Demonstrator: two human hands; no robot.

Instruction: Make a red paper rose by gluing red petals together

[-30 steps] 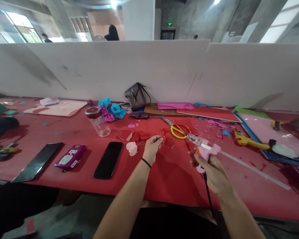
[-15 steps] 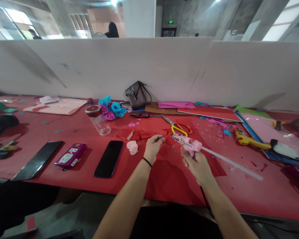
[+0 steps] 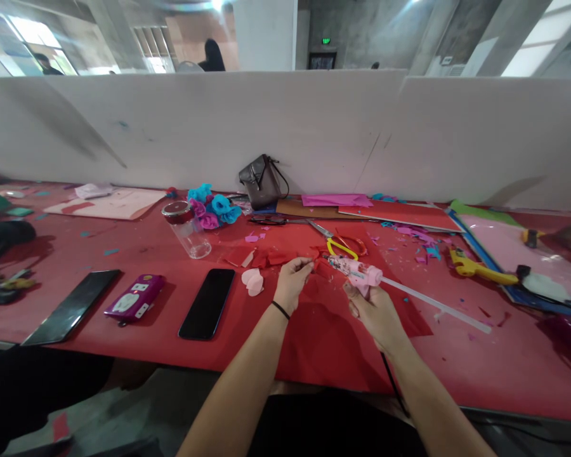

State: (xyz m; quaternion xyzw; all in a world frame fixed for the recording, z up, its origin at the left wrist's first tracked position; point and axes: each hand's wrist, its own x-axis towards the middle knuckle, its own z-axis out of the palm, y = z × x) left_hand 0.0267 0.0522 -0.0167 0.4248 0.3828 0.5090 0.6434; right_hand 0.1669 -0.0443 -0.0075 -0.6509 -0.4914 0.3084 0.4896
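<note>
My right hand [image 3: 371, 311] is wrapped round the handle of a pink hot glue gun [image 3: 356, 271], from whose back a long clear glue stick [image 3: 438, 304] sticks out. The gun's nozzle points left, close to the fingertips of my left hand [image 3: 292, 279]. Those fingers pinch a small piece of red paper [image 3: 320, 261], partly hidden behind them. More crumpled red paper [image 3: 278, 256] lies just beyond. Scissors with yellow handles [image 3: 342, 248] rest behind the glue gun. Left of my left hand are pale pink paper petals [image 3: 253, 282].
A black phone [image 3: 207, 304], a purple power box [image 3: 136, 298] and a clear jar [image 3: 190, 235] stand to the left, by blue and pink paper flowers [image 3: 216, 206]. A dark bag [image 3: 261, 183] leans on the white partition [image 3: 195, 127]. A yellow glue gun [image 3: 480, 270] lies right.
The glue gun has shifted slightly left, its nozzle nearer my left fingers, and the glue stick's end has moved left and up. My left hand has hardly moved.
</note>
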